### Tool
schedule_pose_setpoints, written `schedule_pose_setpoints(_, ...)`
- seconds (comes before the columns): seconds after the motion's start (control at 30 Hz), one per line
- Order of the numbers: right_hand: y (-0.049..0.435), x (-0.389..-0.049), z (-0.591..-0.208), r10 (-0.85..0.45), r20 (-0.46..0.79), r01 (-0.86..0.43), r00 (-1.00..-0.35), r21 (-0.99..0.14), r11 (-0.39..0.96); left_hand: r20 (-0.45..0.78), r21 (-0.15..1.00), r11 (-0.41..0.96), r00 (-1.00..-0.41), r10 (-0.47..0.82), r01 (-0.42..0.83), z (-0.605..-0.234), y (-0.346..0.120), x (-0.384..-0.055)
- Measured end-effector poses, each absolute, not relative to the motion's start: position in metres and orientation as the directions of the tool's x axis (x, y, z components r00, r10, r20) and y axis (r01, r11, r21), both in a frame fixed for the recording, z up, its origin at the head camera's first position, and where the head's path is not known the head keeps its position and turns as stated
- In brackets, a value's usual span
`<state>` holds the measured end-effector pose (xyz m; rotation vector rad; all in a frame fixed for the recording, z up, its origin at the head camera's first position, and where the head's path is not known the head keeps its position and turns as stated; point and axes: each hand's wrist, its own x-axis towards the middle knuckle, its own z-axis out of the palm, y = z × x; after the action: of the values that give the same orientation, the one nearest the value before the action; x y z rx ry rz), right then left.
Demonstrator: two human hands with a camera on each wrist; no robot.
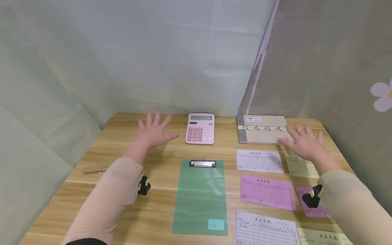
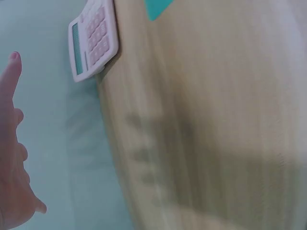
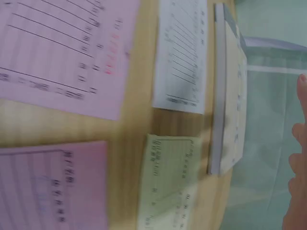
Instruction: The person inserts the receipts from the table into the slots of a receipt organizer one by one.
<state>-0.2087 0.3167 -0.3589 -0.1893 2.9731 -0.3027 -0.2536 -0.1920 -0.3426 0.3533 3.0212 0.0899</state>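
No handling step seems under way: both hands hang raised above the tabletop (image 1: 153, 217). The left hand (image 1: 154, 132) has its grip spread wide, holding nothing, beside the calculator (image 1: 199, 136) at the far edge. The right hand (image 1: 306, 145), equally spread and holding nothing, is near the notebook (image 1: 261, 136) and yellow slip (image 1: 298, 169). Grasping either would likely call for lowering a hand and closing its fingers.

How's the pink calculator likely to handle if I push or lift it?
The pink calculator should stay stiff when lifted, as it looks made of hard plastic. Lying flat on the wooden table, it would probably slide rather than roll or tip. Smooth-looking and round-edged, it might be slightly slippery.
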Motion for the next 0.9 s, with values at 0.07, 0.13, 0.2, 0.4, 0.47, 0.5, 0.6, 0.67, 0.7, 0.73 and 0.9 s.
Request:
schedule_pose_setpoints(0.07, 0.315, -0.205, -0.366, -0.149, -0.123, -0.122, -0.981, -0.205, 0.971, -0.092, 0.072, 0.969, -0.966, 0.241, 0.235, -0.348, -0.190, -0.251)
schedule_pose_setpoints(0.13, 0.314, -0.201, -0.373, -0.164, -0.118, -0.137, -0.979, -0.207, 0.969, -0.097, 0.073, 0.968, -0.964, 0.248, 0.242, -0.353, -0.188, -0.247)
schedule_pose_setpoints(0.2, 0.314, -0.197, -0.379, -0.176, -0.114, -0.148, -0.978, -0.216, 0.965, -0.099, 0.075, 0.966, -0.962, 0.256, 0.249, -0.359, -0.186, -0.244)
schedule_pose_setpoints(0.4, 0.313, -0.183, -0.396, -0.194, -0.118, -0.160, -0.974, -0.246, 0.956, -0.091, 0.131, 0.955, -0.956, 0.279, 0.266, -0.373, -0.177, -0.233)
schedule_pose_setpoints(0.47, 0.313, -0.180, -0.402, -0.203, -0.111, -0.170, -0.973, -0.252, 0.953, -0.086, 0.151, 0.948, -0.952, 0.295, 0.281, -0.378, -0.175, -0.229)
schedule_pose_setpoints(0.5, 0.313, -0.178, -0.405, -0.210, -0.104, -0.179, -0.972, -0.250, 0.951, -0.080, 0.155, 0.944, -0.949, 0.304, 0.290, -0.380, -0.174, -0.227)
schedule_pose_setpoints(0.6, 0.313, -0.173, -0.411, -0.238, -0.075, -0.213, -0.968, -0.250, 0.945, -0.065, 0.162, 0.936, -0.943, 0.327, 0.313, -0.389, -0.169, -0.221)
schedule_pose_setpoints(0.67, 0.312, -0.170, -0.414, -0.256, -0.059, -0.234, -0.965, -0.249, 0.940, -0.053, 0.162, 0.932, -0.940, 0.338, 0.326, -0.394, -0.165, -0.217)
schedule_pose_setpoints(0.7, 0.311, -0.168, -0.416, -0.264, -0.051, -0.244, -0.963, -0.248, 0.938, -0.045, 0.168, 0.928, -0.938, 0.345, 0.333, -0.397, -0.163, -0.215)
schedule_pose_setpoints(0.73, 0.310, -0.166, -0.417, -0.271, -0.046, -0.251, -0.962, -0.251, 0.935, -0.039, 0.169, 0.925, -0.935, 0.352, 0.341, -0.400, -0.161, -0.213)
schedule_pose_setpoints(0.9, 0.306, -0.160, -0.423, -0.293, -0.036, -0.275, -0.955, -0.257, 0.926, -0.029, 0.174, 0.904, -0.916, 0.400, 0.389, -0.413, -0.151, -0.201)
